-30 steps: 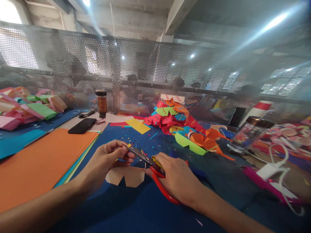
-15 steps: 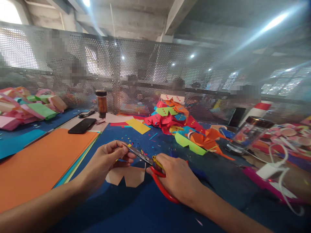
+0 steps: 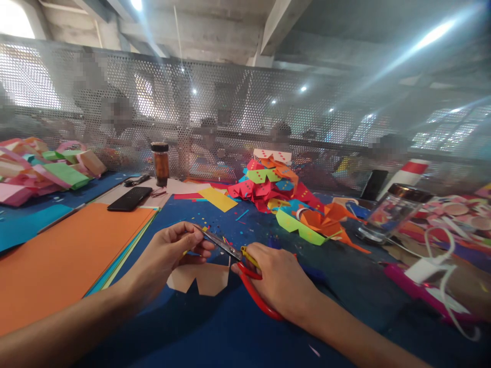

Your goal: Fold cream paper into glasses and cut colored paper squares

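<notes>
My right hand (image 3: 282, 278) is closed round the red handles of a pair of scissors (image 3: 226, 249). The blades point up and left and look nearly closed. A rolled yellow piece (image 3: 248, 255) sits by the pivot, at my right fingers. At the blade tips my left hand (image 3: 178, 245) is pinched, thumb against forefinger; what it holds is too small to make out. A speck of yellow shows beneath its fingers. Below both hands lies a peach paper cutout (image 3: 203, 281) with a notch in its lower edge, partly covered by the left fingers.
Orange sheets (image 3: 88, 245) are stacked at left, with a black phone (image 3: 129, 198) and a jar (image 3: 160, 166) behind. Coloured paper cutouts (image 3: 264, 191) form a pile ahead. A glass bottle (image 3: 397, 214) and a white cable (image 3: 429, 266) stand at right. A perforated screen (image 3: 230, 112) closes off the back.
</notes>
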`<act>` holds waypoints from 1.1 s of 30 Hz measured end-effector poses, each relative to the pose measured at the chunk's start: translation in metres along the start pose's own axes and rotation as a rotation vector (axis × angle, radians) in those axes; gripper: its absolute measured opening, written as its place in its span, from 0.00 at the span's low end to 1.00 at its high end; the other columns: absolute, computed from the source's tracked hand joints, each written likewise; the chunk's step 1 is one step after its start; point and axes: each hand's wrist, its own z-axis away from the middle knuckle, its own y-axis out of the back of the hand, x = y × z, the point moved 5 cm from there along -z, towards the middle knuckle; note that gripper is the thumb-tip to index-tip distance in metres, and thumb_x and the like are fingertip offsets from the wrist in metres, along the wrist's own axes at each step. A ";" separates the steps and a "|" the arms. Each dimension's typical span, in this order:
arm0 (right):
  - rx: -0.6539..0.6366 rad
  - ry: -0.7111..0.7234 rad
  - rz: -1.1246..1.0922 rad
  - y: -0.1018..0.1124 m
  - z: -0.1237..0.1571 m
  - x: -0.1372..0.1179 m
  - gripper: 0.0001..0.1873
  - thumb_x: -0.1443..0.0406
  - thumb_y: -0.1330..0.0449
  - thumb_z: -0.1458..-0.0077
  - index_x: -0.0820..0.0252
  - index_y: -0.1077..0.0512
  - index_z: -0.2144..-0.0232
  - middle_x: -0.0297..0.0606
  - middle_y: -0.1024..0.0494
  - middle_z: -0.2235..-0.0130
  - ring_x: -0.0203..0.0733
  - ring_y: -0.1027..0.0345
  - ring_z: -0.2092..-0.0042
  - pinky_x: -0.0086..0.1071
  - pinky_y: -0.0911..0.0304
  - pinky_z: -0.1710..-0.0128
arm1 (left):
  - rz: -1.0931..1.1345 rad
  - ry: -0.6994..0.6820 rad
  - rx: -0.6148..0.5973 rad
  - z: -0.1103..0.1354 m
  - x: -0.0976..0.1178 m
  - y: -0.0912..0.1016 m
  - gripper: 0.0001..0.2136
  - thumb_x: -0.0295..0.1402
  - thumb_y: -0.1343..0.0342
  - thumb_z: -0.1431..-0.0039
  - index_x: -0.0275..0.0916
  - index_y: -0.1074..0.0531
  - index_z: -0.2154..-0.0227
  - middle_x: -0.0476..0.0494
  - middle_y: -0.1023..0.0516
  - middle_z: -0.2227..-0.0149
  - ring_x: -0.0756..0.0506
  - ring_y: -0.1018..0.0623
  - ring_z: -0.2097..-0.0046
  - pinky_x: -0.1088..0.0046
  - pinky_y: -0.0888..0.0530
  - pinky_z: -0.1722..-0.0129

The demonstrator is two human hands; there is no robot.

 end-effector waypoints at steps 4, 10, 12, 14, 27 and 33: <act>-0.007 -0.013 0.007 0.001 0.000 0.001 0.15 0.54 0.45 0.41 0.57 0.36 0.74 0.32 0.28 0.74 0.38 0.33 0.74 0.33 0.55 0.75 | -0.004 0.008 0.001 0.000 0.000 0.001 0.13 0.41 0.36 0.47 0.38 0.30 0.70 0.44 0.19 0.69 0.49 0.22 0.68 0.74 0.26 0.65; -0.013 -0.027 0.012 0.001 -0.002 0.003 0.15 0.55 0.45 0.42 0.57 0.37 0.75 0.32 0.28 0.75 0.39 0.34 0.74 0.34 0.55 0.75 | 0.002 0.023 0.005 0.000 0.000 0.001 0.14 0.42 0.34 0.50 0.38 0.30 0.70 0.44 0.19 0.69 0.48 0.22 0.68 0.73 0.25 0.65; -0.008 -0.023 0.016 0.001 -0.002 0.003 0.15 0.56 0.45 0.42 0.57 0.37 0.75 0.33 0.28 0.75 0.38 0.34 0.75 0.34 0.55 0.75 | -0.004 0.023 0.004 0.000 0.000 0.001 0.14 0.41 0.35 0.50 0.37 0.29 0.70 0.44 0.19 0.69 0.48 0.22 0.68 0.73 0.25 0.65; -0.007 -0.021 0.021 0.000 -0.002 0.003 0.15 0.56 0.46 0.42 0.57 0.37 0.76 0.33 0.28 0.76 0.38 0.35 0.75 0.34 0.56 0.75 | -0.007 0.026 0.005 0.000 0.000 0.001 0.13 0.41 0.35 0.50 0.37 0.29 0.70 0.44 0.19 0.69 0.48 0.22 0.69 0.73 0.25 0.65; -0.024 0.012 0.066 0.005 -0.001 -0.003 0.12 0.57 0.48 0.41 0.57 0.35 0.71 0.37 0.26 0.70 0.40 0.33 0.74 0.34 0.54 0.76 | 0.045 -0.031 0.027 -0.002 0.000 0.003 0.10 0.38 0.37 0.46 0.37 0.28 0.71 0.44 0.19 0.70 0.48 0.22 0.69 0.73 0.24 0.66; -0.060 0.009 0.037 0.003 0.000 -0.005 0.11 0.58 0.48 0.40 0.57 0.36 0.71 0.35 0.26 0.70 0.40 0.33 0.73 0.33 0.52 0.75 | 0.052 -0.027 0.005 -0.002 0.000 0.001 0.09 0.37 0.37 0.46 0.37 0.28 0.71 0.44 0.19 0.70 0.49 0.22 0.70 0.74 0.24 0.66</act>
